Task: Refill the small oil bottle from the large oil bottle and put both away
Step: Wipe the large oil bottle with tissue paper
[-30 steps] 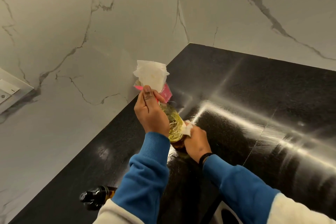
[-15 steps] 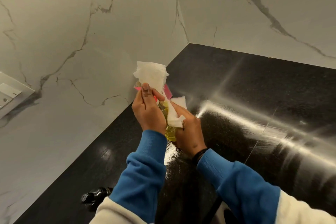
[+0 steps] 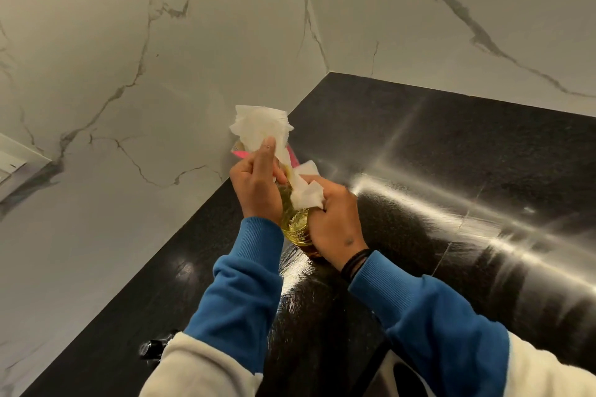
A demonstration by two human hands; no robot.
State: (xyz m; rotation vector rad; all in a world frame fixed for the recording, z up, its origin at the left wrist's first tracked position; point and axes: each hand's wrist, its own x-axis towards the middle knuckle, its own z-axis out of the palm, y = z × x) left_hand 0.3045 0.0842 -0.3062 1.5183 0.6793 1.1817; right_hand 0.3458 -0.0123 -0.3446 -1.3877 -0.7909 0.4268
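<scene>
A clear bottle of yellow oil (image 3: 295,226) with a pink label stands on the black counter (image 3: 435,151), between my two hands. My left hand (image 3: 258,184) grips its upper part together with a crumpled white paper towel (image 3: 261,126) that covers the top. My right hand (image 3: 335,219) presses a second piece of white paper towel (image 3: 306,196) against the bottle's side. A small dark bottle with a black cap (image 3: 154,346) lies at the lower left, mostly hidden behind my left sleeve.
White marble walls (image 3: 145,74) meet in a corner just behind the bottle. A white wall switch plate (image 3: 16,164) sits at the far left. The glossy counter stretches away to the right.
My right hand has slid with its paper towel from the bottle's base up to its middle. My left hand keeps its hold near the top. My left sleeve hides more of the dark bottle.
</scene>
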